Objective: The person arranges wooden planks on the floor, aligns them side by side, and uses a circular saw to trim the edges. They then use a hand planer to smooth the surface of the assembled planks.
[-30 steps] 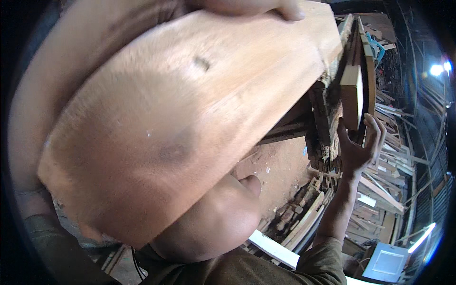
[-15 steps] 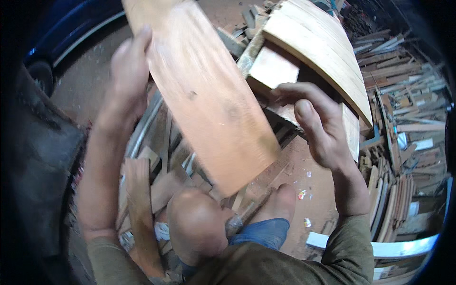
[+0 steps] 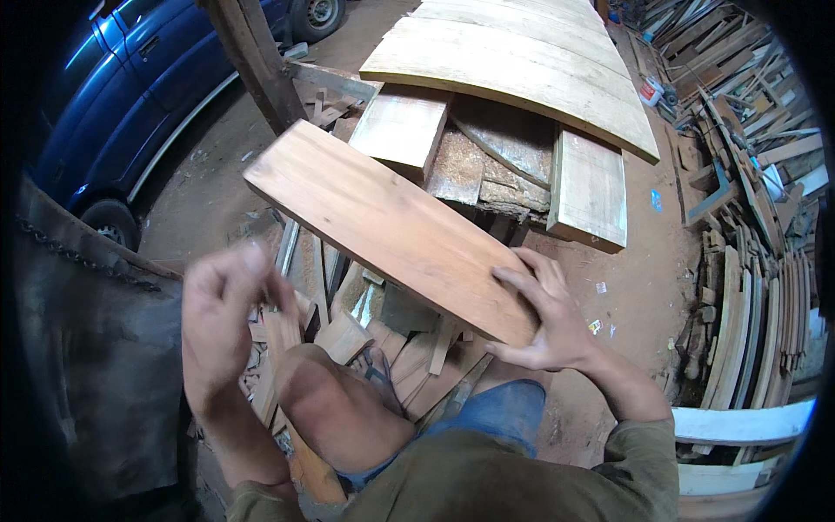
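Observation:
A reddish-brown wooden plank [image 3: 391, 230] slants across the middle, lifted off everything around it. My right hand [image 3: 552, 317] grips its near right end, with the fingers over the top face and the thumb at the end edge. To the left of the plank, my left hand [image 3: 228, 313] is apart from it. Its fingers are loosely bent, somewhat blurred, and hold nothing. Beyond the plank, a pale panel of joined boards [image 3: 513, 65] lies on two thick wooden blocks, a left block [image 3: 400, 126] and a right block [image 3: 591, 187].
Sawdust covers the bench top [image 3: 465, 157] between the blocks. Offcuts [image 3: 348, 335] lie around my legs. A blue vehicle [image 3: 130, 96] stands at far left beside a wooden post [image 3: 252, 61]. Stacked timber strips [image 3: 748, 322] line the right side, near a curved white piece [image 3: 739, 424].
My left hand has let go of the plank and dropped lower. My right hand has taken its near end. The plank has turned to lie more crosswise.

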The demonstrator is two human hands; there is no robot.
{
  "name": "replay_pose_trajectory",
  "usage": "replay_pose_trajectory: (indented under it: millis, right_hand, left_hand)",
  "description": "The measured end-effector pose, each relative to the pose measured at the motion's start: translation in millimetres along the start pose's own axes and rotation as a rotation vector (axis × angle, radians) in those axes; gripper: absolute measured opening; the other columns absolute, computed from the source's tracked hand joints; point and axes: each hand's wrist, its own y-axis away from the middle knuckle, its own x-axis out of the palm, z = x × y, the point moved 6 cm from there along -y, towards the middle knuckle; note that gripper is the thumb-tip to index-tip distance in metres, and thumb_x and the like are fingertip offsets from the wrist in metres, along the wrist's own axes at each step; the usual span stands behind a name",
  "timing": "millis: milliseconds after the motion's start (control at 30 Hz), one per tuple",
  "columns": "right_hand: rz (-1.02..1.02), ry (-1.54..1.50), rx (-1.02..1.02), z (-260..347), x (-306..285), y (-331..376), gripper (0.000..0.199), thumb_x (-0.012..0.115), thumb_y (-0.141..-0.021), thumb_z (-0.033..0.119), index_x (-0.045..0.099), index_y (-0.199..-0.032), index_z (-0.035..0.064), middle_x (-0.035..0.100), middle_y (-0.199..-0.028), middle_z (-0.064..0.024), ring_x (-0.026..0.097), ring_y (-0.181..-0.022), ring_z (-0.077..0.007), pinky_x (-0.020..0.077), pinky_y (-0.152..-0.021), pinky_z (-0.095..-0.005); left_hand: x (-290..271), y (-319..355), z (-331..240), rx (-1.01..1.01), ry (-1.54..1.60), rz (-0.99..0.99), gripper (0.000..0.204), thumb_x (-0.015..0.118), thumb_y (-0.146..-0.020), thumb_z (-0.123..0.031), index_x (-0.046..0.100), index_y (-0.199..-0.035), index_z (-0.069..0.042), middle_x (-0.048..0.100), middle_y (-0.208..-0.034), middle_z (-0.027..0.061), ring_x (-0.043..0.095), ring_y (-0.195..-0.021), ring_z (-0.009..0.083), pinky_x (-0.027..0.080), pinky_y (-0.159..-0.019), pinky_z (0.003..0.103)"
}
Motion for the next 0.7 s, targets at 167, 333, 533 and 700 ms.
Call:
replay_pose_trajectory:
  millis: [167,333,533,700]
  right_hand:
    - [0.081,0.068,-0.04,-13,-24,39,0.089,0.084,-0.061,0.04,0.052,-0.141,0.0163,0.039,-0.142,-0.028,0.042,-0.129,-0.0461,0.0387,-0.107,-0.0558]
    - [0.107,0.185,-0.015,-28,-32,69,0.09,0.083,-0.059,0.039,0.052,-0.14,0.0155,0.04,-0.141,-0.0287,0.043,-0.127,-0.0466,0.0383,-0.105,-0.0561]
    - [0.005,0.185,-0.022,-31,-16,74,0.083,0.086,-0.06,0.039,0.057,-0.133,0.0118,0.046,-0.137,-0.0293,0.047,-0.124,-0.047,0.0402,-0.103,-0.0561]
    - [-0.022,0.195,-0.005,-26,-16,76,0.082,0.084,-0.057,0.035,0.058,-0.132,0.0121,0.045,-0.139,-0.0286,0.048,-0.124,-0.0479,0.0406,-0.103,-0.0562]
  left_hand:
    - [27,-85,24,-0.201,0.055,-0.073,0.06,0.043,-0.105,-0.049,0.063,-0.105,0.008,0.067,-0.083,0.0143,0.069,-0.071,0.0178,0.057,-0.058,0.029]
    - [134,-106,55,-0.333,0.307,0.082,0.082,0.035,-0.105,-0.054,0.025,-0.144,0.018,0.061,-0.115,0.0268,0.072,-0.087,0.0275,0.063,-0.062,0.03]
    - [143,-124,73,-0.397,0.73,-0.096,0.062,0.043,-0.103,-0.055,0.048,-0.111,0.006,0.054,-0.091,0.0083,0.057,-0.057,0.0106,0.039,-0.036,0.022]
    - [134,-128,82,-0.388,0.472,-0.062,0.056,0.035,-0.106,-0.052,0.053,-0.085,-0.004,0.049,-0.054,0.0027,0.039,-0.037,0.0098,0.031,-0.035,0.024]
